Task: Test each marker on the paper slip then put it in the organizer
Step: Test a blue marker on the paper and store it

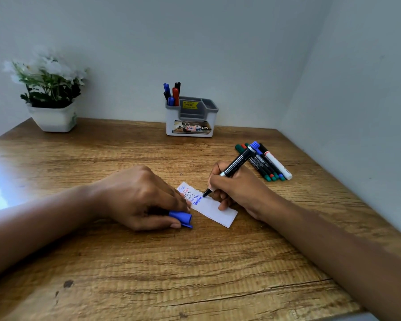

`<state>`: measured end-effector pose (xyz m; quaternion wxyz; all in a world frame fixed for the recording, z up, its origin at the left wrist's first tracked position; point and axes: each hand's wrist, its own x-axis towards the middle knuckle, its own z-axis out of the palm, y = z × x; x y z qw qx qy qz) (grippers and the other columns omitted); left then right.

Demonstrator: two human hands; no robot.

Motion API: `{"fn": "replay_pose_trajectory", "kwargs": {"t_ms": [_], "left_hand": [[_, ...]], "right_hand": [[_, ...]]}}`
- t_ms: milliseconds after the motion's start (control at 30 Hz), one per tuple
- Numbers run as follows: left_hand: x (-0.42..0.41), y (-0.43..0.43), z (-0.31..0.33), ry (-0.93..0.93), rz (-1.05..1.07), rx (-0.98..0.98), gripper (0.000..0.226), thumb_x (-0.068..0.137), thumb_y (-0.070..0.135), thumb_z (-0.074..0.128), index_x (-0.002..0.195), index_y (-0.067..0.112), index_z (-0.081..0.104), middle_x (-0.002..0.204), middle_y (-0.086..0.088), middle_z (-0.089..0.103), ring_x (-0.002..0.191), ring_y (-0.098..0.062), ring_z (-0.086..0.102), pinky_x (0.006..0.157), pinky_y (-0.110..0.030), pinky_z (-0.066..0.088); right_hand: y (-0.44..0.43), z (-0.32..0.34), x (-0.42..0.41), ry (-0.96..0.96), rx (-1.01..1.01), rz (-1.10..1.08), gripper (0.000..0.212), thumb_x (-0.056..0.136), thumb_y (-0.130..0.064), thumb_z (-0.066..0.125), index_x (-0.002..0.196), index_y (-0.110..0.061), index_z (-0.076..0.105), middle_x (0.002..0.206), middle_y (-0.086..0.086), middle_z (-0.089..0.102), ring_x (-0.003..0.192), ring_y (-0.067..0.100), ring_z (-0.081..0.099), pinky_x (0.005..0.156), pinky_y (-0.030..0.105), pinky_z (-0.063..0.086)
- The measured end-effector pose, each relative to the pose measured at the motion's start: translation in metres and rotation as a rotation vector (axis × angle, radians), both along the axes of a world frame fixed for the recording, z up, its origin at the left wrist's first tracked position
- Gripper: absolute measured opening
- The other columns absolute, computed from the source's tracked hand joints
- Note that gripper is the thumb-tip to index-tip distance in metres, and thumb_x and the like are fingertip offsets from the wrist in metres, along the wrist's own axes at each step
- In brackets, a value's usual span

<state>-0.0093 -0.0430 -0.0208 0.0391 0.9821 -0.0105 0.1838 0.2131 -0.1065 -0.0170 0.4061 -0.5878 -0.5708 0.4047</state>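
Note:
My right hand (pixel 237 189) grips an uncapped blue marker (pixel 237 162), black-bodied with a blue end, its tip touching the white paper slip (pixel 214 208). The slip lies on the wooden table and bears several lines of red, black and blue writing at its left end. My left hand (pixel 139 195) presses down on that left end and holds the blue cap (pixel 181 217) between thumb and fingers. The white and grey organizer (pixel 191 117) stands at the back by the wall, with several markers (pixel 172 93) upright in its left compartment.
Several more markers (pixel 267 162) lie side by side on the table to the right, beyond my right hand. A white pot of white flowers (pixel 50 93) stands at the back left. Walls close off the back and right sides of the wooden table (pixel 148 274).

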Motion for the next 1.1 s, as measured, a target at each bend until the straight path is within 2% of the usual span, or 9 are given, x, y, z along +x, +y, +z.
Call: {"fn": "replay_pose_trajectory", "kwargs": {"t_ms": [100, 300, 433, 500, 633, 733, 833, 933, 1100], "left_hand": [[0.000, -0.001, 0.001, -0.001, 0.004, -0.006, 0.030, 0.091, 0.039, 0.063, 0.107, 0.016, 0.074, 0.109, 0.006, 0.073, 0.108, -0.001, 0.065, 0.075, -0.027, 0.058], [0.000, -0.001, -0.003, -0.089, 0.082, -0.126, 0.030, 0.091, 0.039, 0.062, 0.108, 0.017, 0.073, 0.107, 0.007, 0.073, 0.095, -0.002, 0.069, 0.065, -0.027, 0.058], [0.001, 0.001, -0.004, -0.227, 0.154, -0.164, 0.032, 0.088, 0.038, 0.065, 0.108, 0.014, 0.074, 0.114, 0.002, 0.071, 0.104, -0.005, 0.067, 0.078, -0.029, 0.059], [0.002, 0.000, -0.001, -0.288, 0.207, -0.189, 0.033, 0.087, 0.039, 0.064, 0.107, 0.015, 0.074, 0.112, 0.005, 0.071, 0.103, 0.001, 0.066, 0.083, -0.020, 0.055], [0.003, -0.002, 0.002, -0.367, 0.329, -0.276, 0.048, 0.086, 0.056, 0.056, 0.105, 0.015, 0.074, 0.102, 0.017, 0.068, 0.091, 0.009, 0.066, 0.072, -0.002, 0.047], [0.004, -0.003, 0.002, -0.416, 0.413, -0.344, 0.057, 0.080, 0.066, 0.054, 0.109, 0.019, 0.072, 0.097, 0.017, 0.070, 0.089, 0.005, 0.067, 0.073, -0.002, 0.049], [0.006, -0.003, 0.003, -0.428, 0.506, -0.396, 0.048, 0.079, 0.060, 0.062, 0.110, 0.025, 0.071, 0.093, 0.014, 0.073, 0.086, 0.003, 0.068, 0.073, -0.001, 0.047], [0.009, -0.006, 0.006, -0.379, 0.583, -0.405, 0.046, 0.074, 0.053, 0.061, 0.109, 0.026, 0.071, 0.091, 0.012, 0.075, 0.081, -0.003, 0.070, 0.071, -0.008, 0.050], [0.013, -0.013, 0.008, -0.354, 0.573, -0.439, 0.039, 0.077, 0.050, 0.061, 0.108, 0.029, 0.070, 0.084, 0.010, 0.075, 0.074, -0.011, 0.070, 0.067, -0.038, 0.057]], "right_hand": [[-0.001, 0.002, 0.000, -0.001, -0.017, 0.003, 0.014, 0.082, -0.006, 0.060, 0.069, -0.011, 0.055, 0.065, 0.008, 0.052, 0.053, 0.009, 0.050, 0.042, 0.022, 0.047], [0.002, 0.016, 0.015, 0.433, 0.032, -0.090, 0.015, 0.085, -0.008, 0.057, 0.072, -0.016, 0.058, 0.056, -0.002, 0.050, 0.043, 0.007, 0.039, 0.039, 0.020, 0.040], [0.002, 0.024, 0.021, 0.387, 0.157, -0.084, 0.011, 0.087, -0.008, 0.056, 0.083, -0.018, 0.056, 0.057, -0.002, 0.045, 0.042, 0.008, 0.034, 0.040, 0.020, 0.037], [-0.001, 0.027, 0.021, 0.366, 0.202, -0.048, 0.013, 0.087, -0.006, 0.057, 0.083, -0.018, 0.055, 0.057, -0.003, 0.044, 0.043, 0.008, 0.036, 0.040, 0.021, 0.038], [-0.003, 0.028, 0.018, 0.365, 0.223, 0.087, 0.013, 0.079, -0.005, 0.062, 0.083, -0.018, 0.062, 0.064, 0.000, 0.054, 0.049, 0.009, 0.047, 0.040, 0.022, 0.043], [-0.006, 0.027, 0.015, 0.389, 0.223, 0.178, 0.014, 0.079, -0.014, 0.055, 0.085, -0.015, 0.067, 0.068, 0.004, 0.060, 0.055, 0.013, 0.054, 0.042, 0.024, 0.047], [-0.008, 0.026, 0.011, 0.373, 0.242, 0.178, 0.015, 0.080, -0.016, 0.053, 0.085, -0.014, 0.068, 0.065, 0.003, 0.061, 0.054, 0.013, 0.054, 0.042, 0.024, 0.047], [-0.010, 0.025, 0.008, 0.303, 0.252, 0.180, 0.013, 0.085, -0.016, 0.054, 0.088, -0.014, 0.067, 0.066, 0.003, 0.062, 0.056, 0.014, 0.055, 0.044, 0.025, 0.048], [-0.015, 0.023, -0.003, 0.155, 0.294, 0.181, 0.009, 0.091, -0.006, 0.055, 0.091, -0.013, 0.060, 0.068, 0.002, 0.065, 0.053, 0.014, 0.055, 0.044, 0.026, 0.050]]}}
